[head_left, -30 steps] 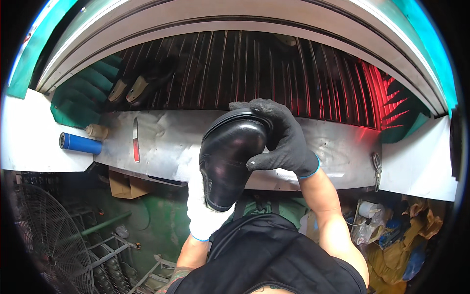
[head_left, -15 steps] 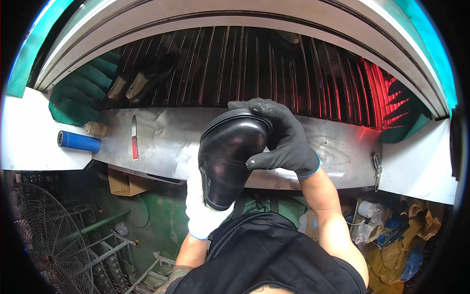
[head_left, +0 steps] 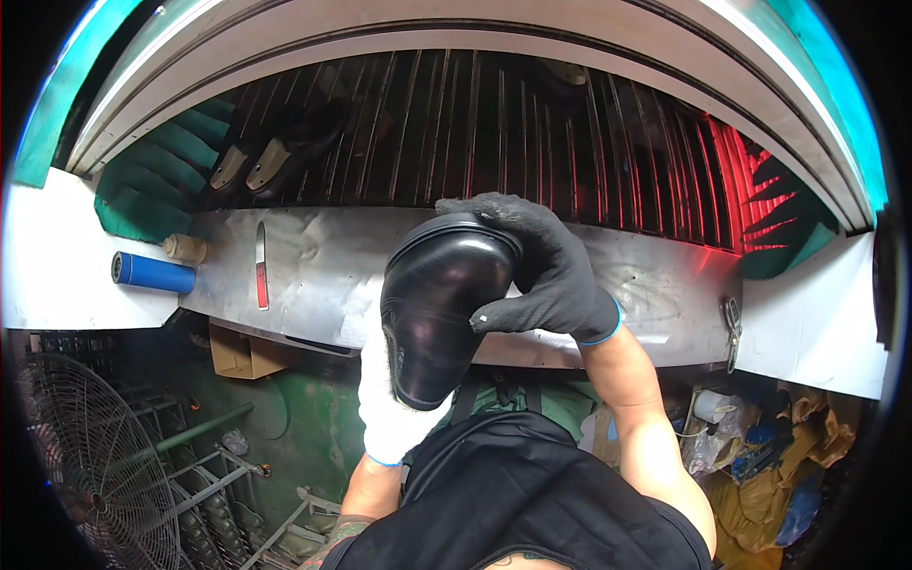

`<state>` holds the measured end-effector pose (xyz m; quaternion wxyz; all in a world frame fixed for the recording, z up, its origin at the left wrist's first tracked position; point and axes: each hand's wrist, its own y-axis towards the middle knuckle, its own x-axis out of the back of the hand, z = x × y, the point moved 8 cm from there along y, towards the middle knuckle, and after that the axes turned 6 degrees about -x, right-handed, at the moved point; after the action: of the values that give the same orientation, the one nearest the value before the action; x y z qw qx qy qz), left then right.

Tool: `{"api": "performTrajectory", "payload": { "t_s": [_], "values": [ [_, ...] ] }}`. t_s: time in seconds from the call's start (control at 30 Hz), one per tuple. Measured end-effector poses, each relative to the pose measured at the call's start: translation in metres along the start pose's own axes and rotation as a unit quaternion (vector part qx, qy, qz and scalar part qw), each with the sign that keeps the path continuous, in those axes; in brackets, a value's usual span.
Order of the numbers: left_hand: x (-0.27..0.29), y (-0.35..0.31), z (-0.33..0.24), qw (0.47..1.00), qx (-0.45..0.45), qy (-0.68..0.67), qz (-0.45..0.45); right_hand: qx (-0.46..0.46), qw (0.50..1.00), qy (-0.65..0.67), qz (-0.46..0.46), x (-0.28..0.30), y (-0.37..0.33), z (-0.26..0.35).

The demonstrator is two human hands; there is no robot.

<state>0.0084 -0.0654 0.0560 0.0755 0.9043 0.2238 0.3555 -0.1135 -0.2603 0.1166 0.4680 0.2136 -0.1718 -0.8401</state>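
Note:
A glossy black leather shoe is held up over the front edge of the metal ledge, its opening end toward me. My left hand, in a white glove, grips the shoe's lower end from the left and below; most of its fingers are hidden behind the shoe. My right hand, in a dark grey glove with a blue cuff, closes around the upper right end. Its fingers lie over the sole edge and its thumb rests against the shoe's side.
Behind the metal ledge runs a slatted roller conveyor, with black shoes at its left and red light at its right. A knife with a red handle, a blue cylinder and metal pliers lie nearby. A large fan stands lower left.
The shoe and both hands have shifted very slightly left. My grip on it looks the same. The shoes on the conveyor have moved a touch to the right.

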Motion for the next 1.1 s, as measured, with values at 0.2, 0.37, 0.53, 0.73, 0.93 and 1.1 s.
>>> {"api": "performTrajectory", "payload": {
  "t_s": [0.2, 0.37, 0.53, 0.73, 0.93, 1.1],
  "values": [
    [0.005, -0.004, 0.006, 0.997, 0.040, -0.058, 0.019, -0.077, 0.996, -0.029, 0.044, -0.004, 0.008, 0.000],
    [0.011, -0.012, 0.015, 0.958, 0.095, -0.267, 0.029, -0.156, 0.979, -0.064, 0.116, -0.011, 0.025, -0.005],
    [0.003, -0.027, 0.035, 0.872, 0.201, -0.445, 0.035, -0.182, 0.975, -0.125, 0.041, -0.030, 0.019, -0.021],
    [-0.013, -0.031, 0.034, 0.782, 0.255, -0.567, 0.047, -0.236, 0.957, -0.154, 0.061, -0.031, 0.017, -0.029],
    [-0.009, -0.017, 0.017, 0.758, 0.252, -0.601, -0.018, -0.185, 0.970, -0.160, -0.017, -0.036, -0.001, -0.030],
    [-0.023, -0.024, 0.019, 0.661, 0.331, -0.673, 0.014, -0.190, 0.943, -0.264, -0.067, -0.036, -0.019, -0.028]
  ]
}}
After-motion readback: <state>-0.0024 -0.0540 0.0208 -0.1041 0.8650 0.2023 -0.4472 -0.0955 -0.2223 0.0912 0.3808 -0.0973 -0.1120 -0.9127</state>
